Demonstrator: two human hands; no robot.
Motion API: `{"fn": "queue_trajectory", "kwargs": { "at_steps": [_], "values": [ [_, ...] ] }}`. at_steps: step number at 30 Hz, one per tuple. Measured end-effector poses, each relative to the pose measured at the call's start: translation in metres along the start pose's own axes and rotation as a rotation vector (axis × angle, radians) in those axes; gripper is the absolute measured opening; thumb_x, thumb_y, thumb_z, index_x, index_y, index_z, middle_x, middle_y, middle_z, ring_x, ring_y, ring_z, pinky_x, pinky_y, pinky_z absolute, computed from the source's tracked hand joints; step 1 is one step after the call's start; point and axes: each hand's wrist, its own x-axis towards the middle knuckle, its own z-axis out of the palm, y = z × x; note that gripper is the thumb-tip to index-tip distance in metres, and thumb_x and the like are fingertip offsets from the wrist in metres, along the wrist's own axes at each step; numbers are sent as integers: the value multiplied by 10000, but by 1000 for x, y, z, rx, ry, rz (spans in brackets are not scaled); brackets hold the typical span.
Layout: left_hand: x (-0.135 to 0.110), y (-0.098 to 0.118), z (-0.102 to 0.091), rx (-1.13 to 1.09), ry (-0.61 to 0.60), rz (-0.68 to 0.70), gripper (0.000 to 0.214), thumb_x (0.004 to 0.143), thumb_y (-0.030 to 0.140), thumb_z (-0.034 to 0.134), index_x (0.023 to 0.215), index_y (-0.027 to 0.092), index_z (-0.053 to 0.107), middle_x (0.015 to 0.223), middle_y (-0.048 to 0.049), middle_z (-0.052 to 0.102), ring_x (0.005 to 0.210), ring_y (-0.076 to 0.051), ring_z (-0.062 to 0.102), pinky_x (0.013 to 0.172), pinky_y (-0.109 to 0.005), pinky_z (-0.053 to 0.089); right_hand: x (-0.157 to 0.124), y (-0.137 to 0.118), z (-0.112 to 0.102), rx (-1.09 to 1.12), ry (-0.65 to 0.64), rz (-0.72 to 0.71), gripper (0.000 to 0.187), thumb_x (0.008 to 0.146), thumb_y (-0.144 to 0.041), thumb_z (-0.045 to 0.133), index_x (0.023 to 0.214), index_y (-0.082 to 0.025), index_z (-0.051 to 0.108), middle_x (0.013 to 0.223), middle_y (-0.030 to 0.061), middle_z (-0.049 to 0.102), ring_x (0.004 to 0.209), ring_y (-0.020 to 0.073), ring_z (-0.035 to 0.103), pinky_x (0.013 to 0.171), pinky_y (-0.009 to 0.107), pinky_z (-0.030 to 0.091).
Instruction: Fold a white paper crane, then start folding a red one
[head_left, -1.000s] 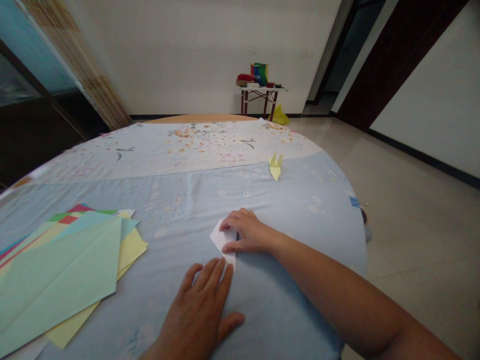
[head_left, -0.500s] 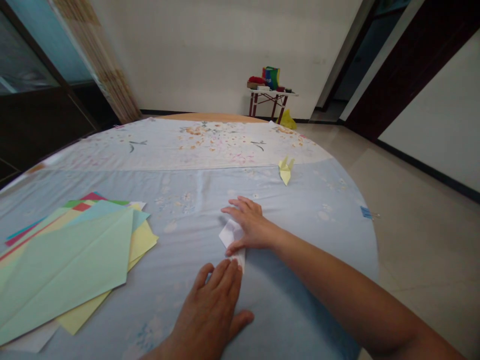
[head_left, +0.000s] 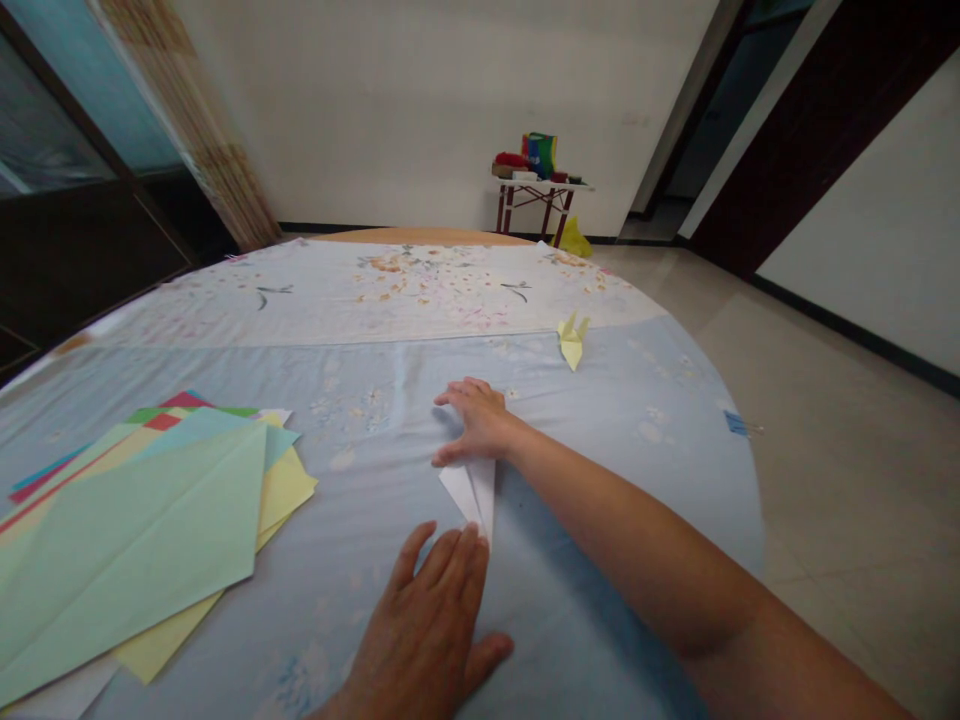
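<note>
- I see the folded white paper (head_left: 477, 492) lying right of the coloured paper stack (head_left: 165, 530).
- My left hand (head_left: 431, 612), flattened, rests its fingertips on the paper's near tip.
- My right hand (head_left: 475, 422), thumb and fingers spread apart, covers its far end.

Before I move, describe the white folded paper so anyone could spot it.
On the blue cloth, right of the fanned paper stack, lies the white folded paper. It runs from the left hand to beneath the right hand. It is small and narrow, unlike the stack's large sheets.
</note>
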Motion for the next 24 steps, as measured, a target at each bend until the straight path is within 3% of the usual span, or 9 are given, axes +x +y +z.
{"fn": "queue_trajectory", "kwargs": {
  "at_steps": [4, 10, 14, 17, 19, 21, 24],
  "values": [
    [-2, -2, 2, 23, 36, 35, 527, 791, 568, 446, 1153, 199, 551, 1179, -79, 608, 1036, -225, 550, 985, -406, 257, -8, -2, -7, 84, 52, -14, 726, 571, -573, 687, 1189, -237, 506, 1317, 83, 429, 1295, 286, 204, 1013, 463, 193],
    [-2, 1, 4, 37, 31, 21, 547, 743, 596, 492, 1107, 197, 579, 1140, -93, 633, 1023, -224, 570, 997, -407, 264, -30, -7, -4, -20, -121, -102, 878, 448, -576, 750, 1225, -271, 480, 1385, 108, 333, 1309, 346, 132, 997, 528, 159],
    [0, 3, 2, 45, 7, 10, 534, 722, 587, 524, 1079, 199, 605, 1138, -112, 633, 1028, -242, 576, 979, -422, 297, -26, -7, 3, -55, 6, -66, 803, 494, -601, 720, 1179, -233, 518, 1349, 118, 387, 1288, 330, 183, 985, 508, 199],
    [3, 2, -2, 16, -42, -15, 499, 730, 561, 535, 1082, 215, 609, 1156, -107, 624, 1041, -247, 570, 983, -438, 300, -26, -3, -7, -13, 170, -54, 571, 671, -549, 638, 1119, -206, 552, 1248, 101, 495, 1194, 260, 350, 954, 415, 281],
    [4, 1, -4, -18, -80, -26, 475, 737, 549, 539, 1085, 232, 609, 1171, -93, 617, 1050, -249, 561, 989, -454, 299, -32, 2, -18, 42, 239, -21, 445, 783, -508, 540, 1076, -175, 568, 1104, 92, 581, 1026, 204, 486, 862, 329, 357],
    [5, 0, -7, -58, -111, -37, 460, 744, 540, 540, 1090, 245, 607, 1184, -80, 609, 1059, -254, 550, 986, -468, 308, -43, 7, -28, 65, 148, 58, 415, 826, -525, 456, 975, -168, 605, 877, 65, 630, 775, 161, 550, 686, 274, 391],
    [6, -6, -11, -116, -132, -43, 427, 752, 497, 557, 1102, 256, 597, 1185, -67, 603, 1059, -259, 537, 944, -450, 368, -59, 11, -32, 55, -27, 108, 453, 754, -606, 497, 811, -178, 637, 723, 30, 613, 631, 136, 523, 565, 244, 340]
  ]
}}
